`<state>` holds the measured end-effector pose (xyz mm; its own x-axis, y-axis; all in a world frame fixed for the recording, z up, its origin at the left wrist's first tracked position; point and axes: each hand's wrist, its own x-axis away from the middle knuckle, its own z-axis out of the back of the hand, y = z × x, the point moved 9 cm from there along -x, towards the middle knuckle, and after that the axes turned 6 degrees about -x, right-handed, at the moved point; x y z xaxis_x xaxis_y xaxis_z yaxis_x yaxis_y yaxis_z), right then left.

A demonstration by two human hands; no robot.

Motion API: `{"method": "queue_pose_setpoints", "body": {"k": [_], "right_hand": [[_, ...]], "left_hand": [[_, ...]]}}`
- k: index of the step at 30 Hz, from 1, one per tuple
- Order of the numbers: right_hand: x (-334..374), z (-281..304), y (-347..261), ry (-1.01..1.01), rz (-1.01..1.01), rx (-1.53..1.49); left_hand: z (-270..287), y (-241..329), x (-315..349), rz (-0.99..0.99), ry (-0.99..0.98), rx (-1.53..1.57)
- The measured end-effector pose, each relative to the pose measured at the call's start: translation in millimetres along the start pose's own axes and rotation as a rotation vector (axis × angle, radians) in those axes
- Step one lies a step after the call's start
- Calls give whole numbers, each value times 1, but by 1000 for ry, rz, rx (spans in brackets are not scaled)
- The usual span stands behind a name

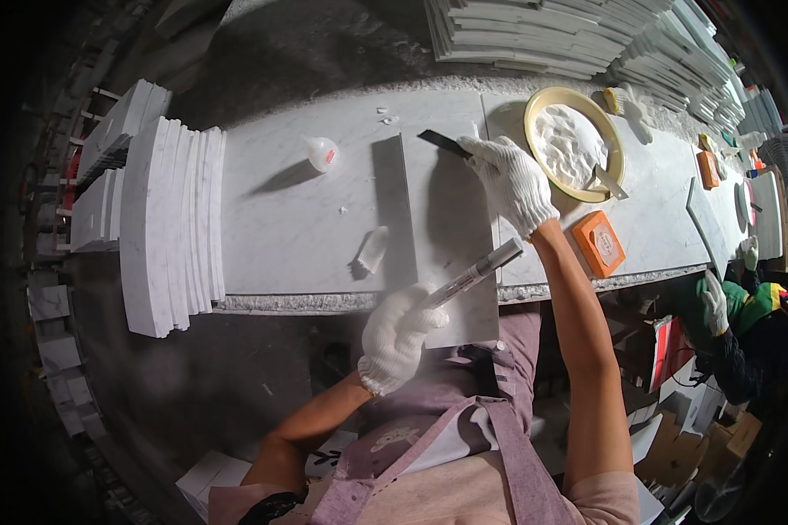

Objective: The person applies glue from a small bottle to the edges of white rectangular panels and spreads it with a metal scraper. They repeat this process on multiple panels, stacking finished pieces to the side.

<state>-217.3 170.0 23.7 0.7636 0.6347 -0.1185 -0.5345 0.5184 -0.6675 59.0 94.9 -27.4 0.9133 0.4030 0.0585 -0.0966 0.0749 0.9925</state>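
Note:
My left hand [401, 337], in a white knit glove, is closed round a marker pen [474, 275] with a grey end pointing up to the right. My right hand [512, 182], also gloved, grips a dark flat strip [441, 142], possibly a scraper blade, whose tip sticks out to the left. Beneath both hands lies a grey-white marble slab [448, 206], its near end reaching past the bench edge toward my lap. A small crumpled white piece [373, 249] and a white squeeze bottle [320, 155] rest on the marble bench top [271, 236] to the left.
Right of my right hand stands a yellow bowl [619, 131] of white powder with a spatula [611, 183] in it. An orange box [599, 244] sits nearer. Slab stacks rise at left [171, 219] and back [534, 35]. A gloved co-worker [744, 324] is at far right.

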Motion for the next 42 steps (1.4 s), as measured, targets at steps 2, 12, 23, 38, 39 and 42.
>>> {"method": "queue_pose_setpoints", "body": {"k": [2,12,23,38,39,42], "right_hand": [[14,-2,-1,-52,-28,-43],[18,0,-5,-47,25,9],[96,114,21,175,-142,-182],[108,145,11,297,-46,360],[118,143,14,307,-97,191],[146,127,-2,336,9,-361]], "left_hand": [[-1,7,0,26,4,112],[-2,28,-6,-11,60,-73],[16,45,-15,-32,117,-23],[22,62,-45,-178,134,-391],[21,63,-45,-148,132,-353],[14,56,-44,-3,127,-191]]}}
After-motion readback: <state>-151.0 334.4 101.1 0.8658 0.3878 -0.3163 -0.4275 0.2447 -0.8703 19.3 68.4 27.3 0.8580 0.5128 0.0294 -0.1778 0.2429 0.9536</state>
